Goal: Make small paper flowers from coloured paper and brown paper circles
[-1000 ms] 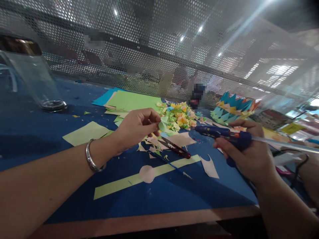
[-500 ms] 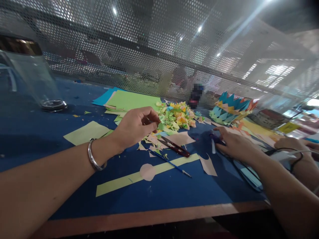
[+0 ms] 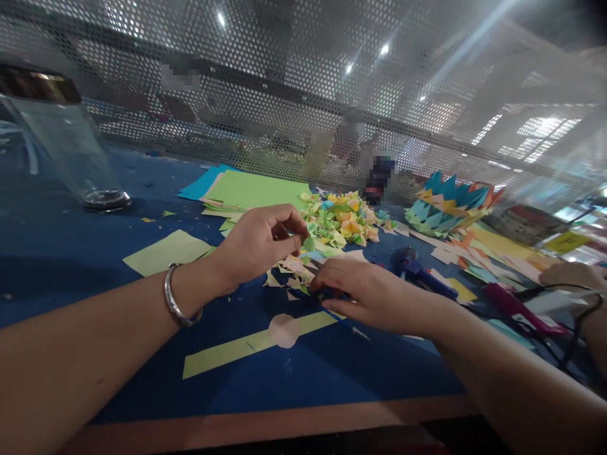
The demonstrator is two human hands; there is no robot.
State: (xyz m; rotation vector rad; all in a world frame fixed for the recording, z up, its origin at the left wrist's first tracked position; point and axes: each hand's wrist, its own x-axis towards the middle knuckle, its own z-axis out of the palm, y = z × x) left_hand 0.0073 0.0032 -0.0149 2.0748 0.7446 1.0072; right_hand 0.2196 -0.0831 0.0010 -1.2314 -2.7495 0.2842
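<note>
My left hand point(image 3: 268, 243) is pinched shut on a small green paper piece point(image 3: 309, 244) beside a heap of folded paper bits point(image 3: 346, 221). My right hand point(image 3: 363, 291) is lowered to the table, fingers curled round the dark scissors, which it almost wholly hides. Just below it lies a thin blue pen-like stick point(image 3: 353, 328). A pale yellow-green paper strip point(image 3: 218, 354) lies nearest me, with a pink paper circle point(image 3: 284, 330) on it. To the right of my right hand rests a blue glue gun point(image 3: 429, 277).
Green paper sheets point(image 3: 260, 189) and a square point(image 3: 165, 253) lie left of the heap. A glass jar point(image 3: 66, 145) stands far left. At the right are a paper crown point(image 3: 450, 205), a magenta tool point(image 3: 521, 309) with cables and another person's hand point(image 3: 571, 275). A perforated metal screen point(image 3: 265, 114) closes the back.
My right hand has left the blue glue gun and moved left onto the scissors. My left hand stays almost where it was, still pinching the green paper piece.
</note>
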